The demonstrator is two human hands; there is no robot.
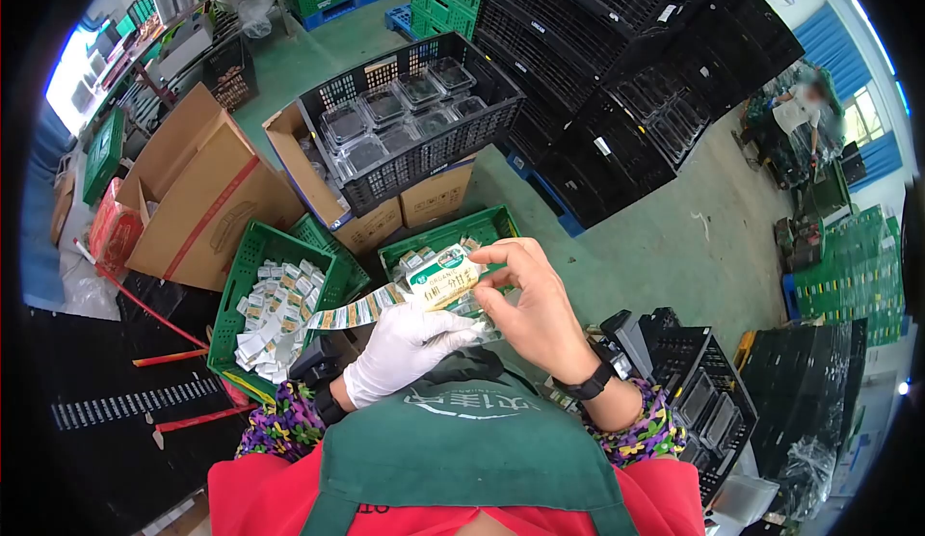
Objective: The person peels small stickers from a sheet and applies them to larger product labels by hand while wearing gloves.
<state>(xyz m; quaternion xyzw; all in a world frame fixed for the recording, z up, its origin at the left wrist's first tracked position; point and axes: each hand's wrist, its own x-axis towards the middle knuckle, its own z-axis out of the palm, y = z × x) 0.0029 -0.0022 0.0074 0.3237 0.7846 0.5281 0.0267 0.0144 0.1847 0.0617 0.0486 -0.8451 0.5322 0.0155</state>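
Note:
My left hand, in a white glove, is closed round a clear plastic box in front of my apron. On the box sits a green and cream printed label with "ORGANIC" on it. The bare fingers of my right hand are curled at the label's right edge, thumb and index finger on it. A strip of small printed labels runs leftward from beside my gloved hand. Behind the label, a green crate holds small packs, partly hidden by my hands.
To the left, a green crate is filled with small white packs. Ahead, a black crate of clear boxes rests on cardboard boxes. Tall black crates stand at the right back. A black crate is close by my right elbow. One person is far right.

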